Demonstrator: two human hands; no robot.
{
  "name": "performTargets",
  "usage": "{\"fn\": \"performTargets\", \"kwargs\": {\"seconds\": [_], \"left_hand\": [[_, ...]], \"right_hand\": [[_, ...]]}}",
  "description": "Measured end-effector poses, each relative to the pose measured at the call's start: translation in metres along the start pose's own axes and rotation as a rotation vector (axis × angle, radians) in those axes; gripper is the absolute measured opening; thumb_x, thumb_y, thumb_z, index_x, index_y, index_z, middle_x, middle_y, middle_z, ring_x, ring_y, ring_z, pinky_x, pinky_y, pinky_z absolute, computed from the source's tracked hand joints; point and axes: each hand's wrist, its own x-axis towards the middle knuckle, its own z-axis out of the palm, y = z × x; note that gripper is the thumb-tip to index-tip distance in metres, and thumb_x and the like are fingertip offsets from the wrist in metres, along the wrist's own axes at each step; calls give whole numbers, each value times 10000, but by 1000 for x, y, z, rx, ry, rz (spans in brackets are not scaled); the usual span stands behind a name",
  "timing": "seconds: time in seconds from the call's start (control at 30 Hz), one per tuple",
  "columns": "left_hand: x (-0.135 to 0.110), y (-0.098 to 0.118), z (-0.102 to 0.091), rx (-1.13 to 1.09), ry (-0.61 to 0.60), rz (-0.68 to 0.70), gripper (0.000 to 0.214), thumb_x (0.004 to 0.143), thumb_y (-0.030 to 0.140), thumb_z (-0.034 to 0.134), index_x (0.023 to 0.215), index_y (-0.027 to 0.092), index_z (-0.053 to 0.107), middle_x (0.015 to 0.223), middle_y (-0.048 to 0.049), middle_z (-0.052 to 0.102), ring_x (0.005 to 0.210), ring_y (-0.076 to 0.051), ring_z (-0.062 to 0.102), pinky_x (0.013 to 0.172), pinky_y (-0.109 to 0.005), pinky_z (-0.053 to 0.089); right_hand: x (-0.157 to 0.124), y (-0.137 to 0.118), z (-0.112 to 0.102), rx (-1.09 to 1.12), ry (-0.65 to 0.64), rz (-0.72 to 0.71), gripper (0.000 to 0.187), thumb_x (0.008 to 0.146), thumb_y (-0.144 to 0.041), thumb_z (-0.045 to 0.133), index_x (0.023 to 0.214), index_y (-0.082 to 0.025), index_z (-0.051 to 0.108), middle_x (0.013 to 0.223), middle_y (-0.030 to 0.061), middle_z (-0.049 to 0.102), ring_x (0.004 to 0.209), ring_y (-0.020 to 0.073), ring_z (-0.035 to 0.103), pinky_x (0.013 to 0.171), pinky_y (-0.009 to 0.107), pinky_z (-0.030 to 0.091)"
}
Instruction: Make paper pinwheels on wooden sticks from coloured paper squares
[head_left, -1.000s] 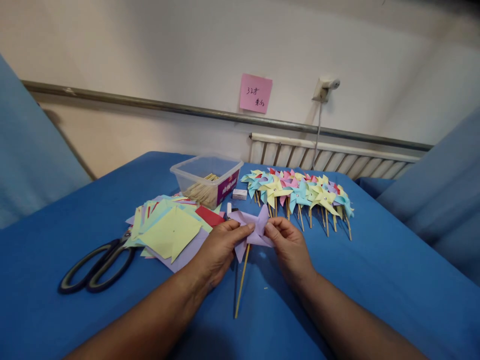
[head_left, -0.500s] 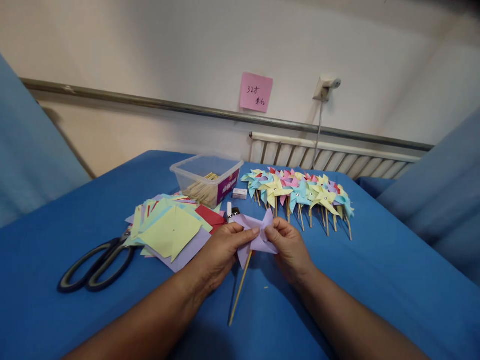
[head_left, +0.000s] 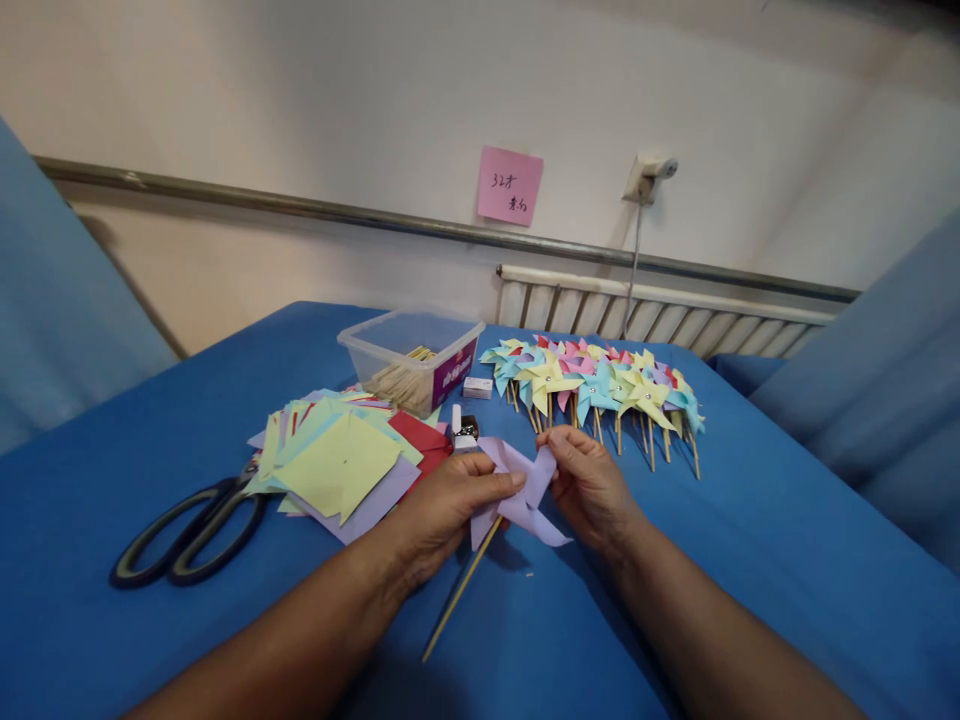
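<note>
pinwheel (head_left: 523,490): lilac paper, blades folded to the centre, held just above the blue counter (head_left: 750,540)
stick (head_left: 461,590): thin, wooden, slanting down-left from the pinwheel

Bare blue tabletop (head_left: 750,540) is left open to the right of the right hand (head_left: 592,490). The left is barred by scissors (head_left: 187,535) and a paper-square stack (head_left: 341,460); the far side is closed by a plastic box (head_left: 409,355) and finished pinwheels (head_left: 592,385).
</note>
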Motion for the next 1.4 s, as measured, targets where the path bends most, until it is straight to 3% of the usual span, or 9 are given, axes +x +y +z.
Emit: {"fn": "performTargets", "kwargs": {"seconds": [0.13,0.23,0.4,0.6,0.83,0.97,1.1,1.27,1.4], "left_hand": [[-1,2,1,-12,-7,-23,195,680,233,743,794,87,682,722,-90,685,604,-140,613,589,-233,472],[-1,5,0,-82,-4,-64,130,695,188,718,764,89,671,657,-59,656,551,-114,585,546,-213,462],[0,7,-3,-187,-1,-173,113,695,198,713,745,125,644,584,-1,599,487,-105,552,461,-209,432],[-3,8,-3,-197,-12,-240,165,676,220,726,784,125,644,616,-7,615,519,-111,574,493,-215,458],[-4,5,-3,-188,-57,-203,167,686,190,714,832,128,662,668,-27,633,561,-110,579,548,-211,467],[-3,6,-1,-154,-35,-170,136,669,178,728,773,118,662,631,-30,614,511,-106,552,506,-214,452],[-1,6,-3,-120,-16,-134,147,670,181,735,783,115,668,658,-37,622,529,-102,551,518,-211,458],[-1,6,-1,-133,-22,-134,160,668,171,739,800,110,674,669,-42,635,541,-101,564,535,-209,467],[2,6,1,-149,88,-59,126,690,187,728,762,105,664,624,-26,625,500,-95,555,492,-201,451]], "right_hand": [[2,-1,-5,33,-28,-2,182,778,-341,686,778,-159,696,626,-22,580,516,56,478,519,171,421],[2,-4,-7,75,-139,25,160,786,-299,681,848,-153,693,686,-16,589,542,53,480,548,175,427],[3,-8,-7,93,-249,27,115,754,-255,719,777,-159,661,679,-27,567,528,41,449,549,171,406],[2,-8,-8,59,-308,65,193,756,-315,718,735,-163,602,732,-22,563,516,47,420,533,190,378],[-3,-16,-5,-45,-408,101,259,758,-409,683,701,-171,599,785,5,526,653,109,476,606,240,394],[-2,-14,-5,-89,-368,44,317,708,-493,695,685,-186,619,783,15,528,680,128,474,608,244,396],[-2,-11,-6,-109,-328,40,230,680,-365,754,674,-186,610,786,-1,544,663,113,476,626,240,397],[-2,-8,-6,-47,-345,78,219,742,-363,695,686,-169,610,775,11,582,667,124,527,650,264,423],[6,0,-7,42,-174,140,332,783,-500,612,799,-168,620,809,25,633,623,109,556,561,231,422]]}}
